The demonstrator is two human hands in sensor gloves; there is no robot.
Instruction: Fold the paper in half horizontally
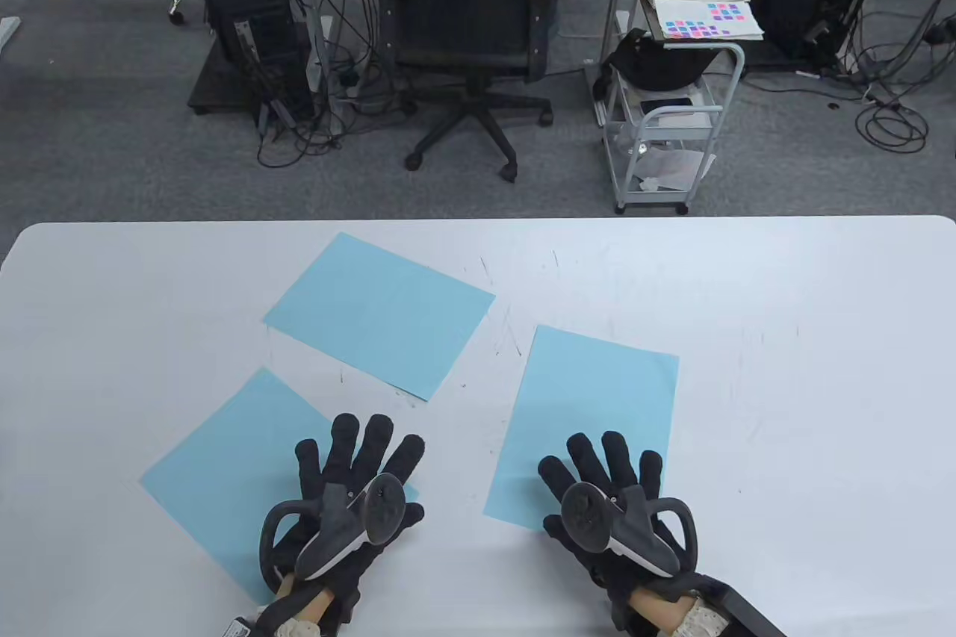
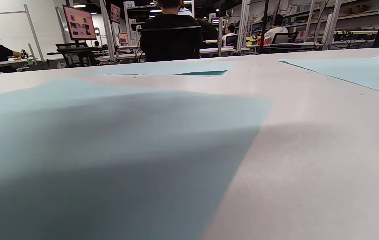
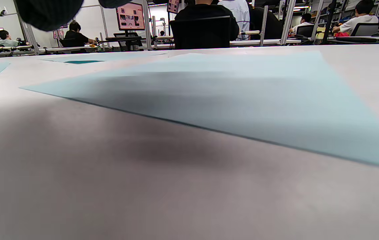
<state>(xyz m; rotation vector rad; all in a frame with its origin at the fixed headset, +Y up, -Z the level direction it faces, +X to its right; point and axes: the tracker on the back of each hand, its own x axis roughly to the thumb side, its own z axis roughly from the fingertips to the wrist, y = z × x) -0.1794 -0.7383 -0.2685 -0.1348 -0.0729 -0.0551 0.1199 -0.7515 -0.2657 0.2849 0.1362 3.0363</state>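
Observation:
Three light blue paper sheets lie flat on the white table (image 1: pixel 784 368). One sheet (image 1: pixel 224 473) is at the near left, one (image 1: pixel 597 398) at the near right, one (image 1: pixel 381 312) farther back. My left hand (image 1: pixel 358 465) rests flat with fingers spread on the near-left sheet's right part. My right hand (image 1: pixel 605 473) rests flat with fingers spread on the near-right sheet's near edge. The left wrist view shows the left sheet (image 2: pixel 93 150) close up. The right wrist view shows the right sheet (image 3: pixel 242 96) and a fingertip (image 3: pixel 49 11) at the top.
Beyond the table's far edge stand a black office chair (image 1: pixel 463 32), a small white cart (image 1: pixel 665 122) with papers on top, and computer towers with cables on the grey carpet.

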